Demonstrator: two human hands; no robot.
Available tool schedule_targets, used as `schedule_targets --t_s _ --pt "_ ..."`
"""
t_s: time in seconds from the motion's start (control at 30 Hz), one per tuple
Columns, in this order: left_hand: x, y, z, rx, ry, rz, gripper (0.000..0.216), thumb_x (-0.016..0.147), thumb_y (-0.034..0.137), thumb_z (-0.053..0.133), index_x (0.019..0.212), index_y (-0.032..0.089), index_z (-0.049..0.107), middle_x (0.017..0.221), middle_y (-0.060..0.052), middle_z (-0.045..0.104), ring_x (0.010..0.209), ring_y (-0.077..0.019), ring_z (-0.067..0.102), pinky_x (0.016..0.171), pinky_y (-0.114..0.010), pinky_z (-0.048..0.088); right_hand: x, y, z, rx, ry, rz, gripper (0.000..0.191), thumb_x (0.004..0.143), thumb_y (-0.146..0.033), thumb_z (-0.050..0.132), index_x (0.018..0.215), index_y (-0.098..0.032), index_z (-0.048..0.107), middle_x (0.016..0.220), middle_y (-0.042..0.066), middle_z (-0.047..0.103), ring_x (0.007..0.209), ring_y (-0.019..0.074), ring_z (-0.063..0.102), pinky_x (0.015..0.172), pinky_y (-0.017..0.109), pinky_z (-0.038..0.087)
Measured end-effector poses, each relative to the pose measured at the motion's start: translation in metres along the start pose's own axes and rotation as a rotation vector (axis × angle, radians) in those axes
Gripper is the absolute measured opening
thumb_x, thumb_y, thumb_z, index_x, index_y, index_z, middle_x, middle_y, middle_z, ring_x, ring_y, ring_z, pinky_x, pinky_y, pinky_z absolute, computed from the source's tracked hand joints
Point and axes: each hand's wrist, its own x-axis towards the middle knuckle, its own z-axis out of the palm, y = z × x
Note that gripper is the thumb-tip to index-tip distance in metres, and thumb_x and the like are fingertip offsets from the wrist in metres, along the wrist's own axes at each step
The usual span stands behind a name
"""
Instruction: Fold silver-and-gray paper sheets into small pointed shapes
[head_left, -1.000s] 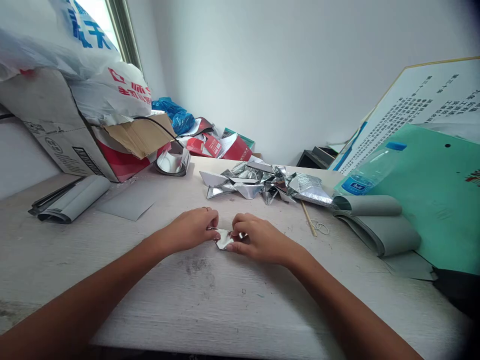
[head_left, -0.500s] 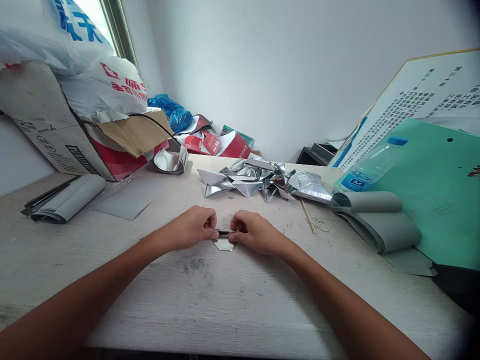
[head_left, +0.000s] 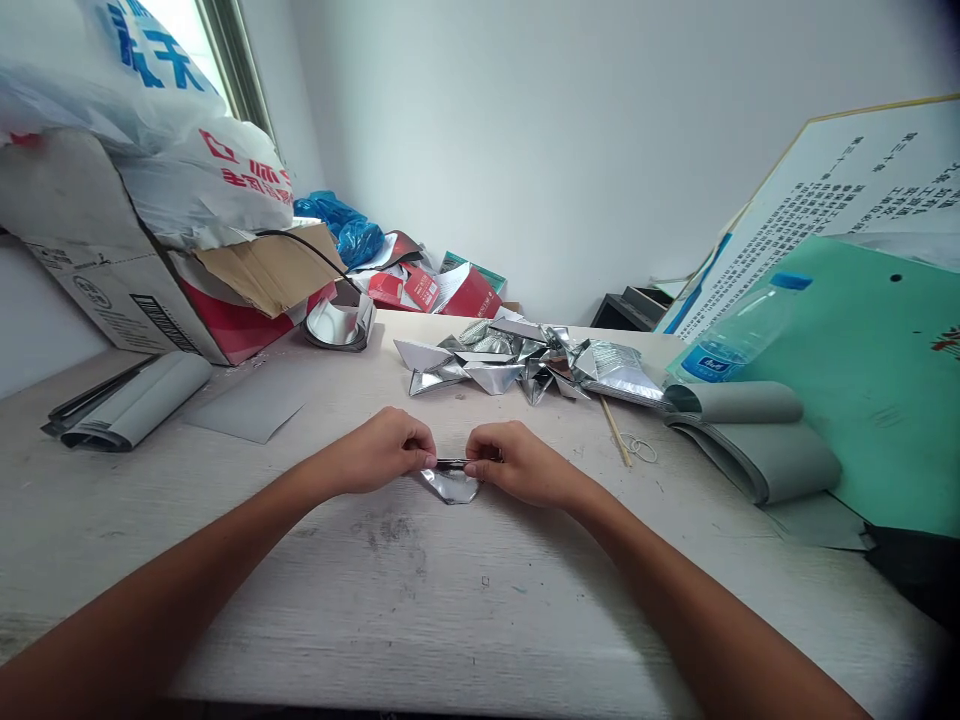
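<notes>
A small folded piece of silver foil paper (head_left: 452, 484) rests on the pale wooden table (head_left: 450, 600) at the centre. My left hand (head_left: 382, 453) pinches its left end with thumb and fingers closed. My right hand (head_left: 514, 463) pinches the right end the same way. The two hands nearly touch above the foil's top edge. Behind them lies a heap of several folded silver foil shapes (head_left: 525, 362).
A cardboard box (head_left: 112, 260) with plastic bags stands at the back left, a tape roll (head_left: 337, 322) beside it. Grey sheets (head_left: 251, 408) lie left. A water bottle (head_left: 739, 335), grey booklets (head_left: 757, 440), a green board (head_left: 877, 380), a stick (head_left: 616, 432) and rubber bands (head_left: 641, 448) lie right.
The foil piece has been folded narrower. Both hands shifted slightly up and closer together along its top edge.
</notes>
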Motion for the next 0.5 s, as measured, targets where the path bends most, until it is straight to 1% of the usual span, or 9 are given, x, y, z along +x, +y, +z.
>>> schedule_targets --t_s 0.07,0.13,0.2,0.27,0.33,0.43,0.5 --pt "0.000 -0.001 0.002 0.096 0.001 0.071 0.021 0.090 0.030 0.054 0.081 0.018 0.069 0.070 0.001 0.062 0.065 -0.0136 0.051 0.059 -0.025 0.035 0.000 0.001 0.001 0.003 -0.004 -0.016 0.014 0.084 -0.011 0.066 0.074 -0.017 0.060 0.069 -0.004 0.057 0.066 0.0110 0.048 0.060 0.025 0.034" --pt "-0.001 0.000 0.006 0.228 0.013 0.182 0.023 0.094 0.028 0.050 0.085 0.019 0.068 0.078 -0.001 0.066 0.074 -0.0155 0.055 0.066 -0.026 0.037 0.000 0.002 0.001 0.018 -0.002 -0.033 0.015 0.084 -0.009 0.066 0.073 -0.017 0.059 0.067 -0.005 0.055 0.064 0.0106 0.047 0.059 0.025 0.034" --pt "-0.001 0.002 0.011 0.324 0.016 0.262 0.025 0.097 0.031 0.049 0.085 0.018 0.067 0.082 -0.002 0.066 0.077 -0.0169 0.057 0.068 -0.027 0.036 -0.001 0.001 0.002 0.057 0.004 -0.061 0.015 0.084 -0.009 0.064 0.073 -0.017 0.057 0.067 -0.005 0.053 0.064 0.0103 0.046 0.059 0.024 0.034" --pt "-0.002 0.005 0.015 0.335 0.016 0.269 0.030 0.098 0.035 0.049 0.079 0.018 0.063 0.077 -0.002 0.065 0.073 -0.0168 0.057 0.065 -0.027 0.034 -0.001 -0.001 0.003 0.110 0.005 -0.091 0.016 0.085 -0.010 0.064 0.073 -0.017 0.056 0.067 -0.005 0.051 0.063 0.0102 0.044 0.059 0.024 0.034" --pt "-0.003 0.006 0.018 0.297 0.017 0.249 0.033 0.099 0.036 0.049 0.073 0.018 0.060 0.072 -0.002 0.063 0.069 -0.0161 0.056 0.061 -0.027 0.032 -0.002 -0.004 0.004 0.140 -0.003 -0.116 0.015 0.087 -0.014 0.065 0.075 -0.017 0.057 0.067 -0.005 0.050 0.063 0.0103 0.044 0.058 0.024 0.033" --pt "-0.004 0.007 0.018 0.235 0.010 0.233 0.035 0.099 0.034 0.048 0.069 0.018 0.056 0.068 -0.001 0.060 0.068 -0.0157 0.057 0.059 -0.026 0.031 -0.003 -0.007 0.007 0.097 -0.004 -0.166 0.013 0.092 -0.024 0.064 0.082 -0.016 0.061 0.072 -0.003 0.055 0.066 0.0115 0.047 0.060 0.025 0.035" --pt "-0.004 0.006 0.018 0.229 0.010 0.222 0.037 0.099 0.035 0.047 0.067 0.018 0.053 0.064 0.000 0.057 0.065 -0.0150 0.054 0.057 -0.026 0.028 -0.003 -0.008 0.008 0.046 0.005 -0.208 0.015 0.095 -0.027 0.061 0.085 -0.016 0.063 0.077 -0.001 0.060 0.070 0.0127 0.050 0.064 0.026 0.037"
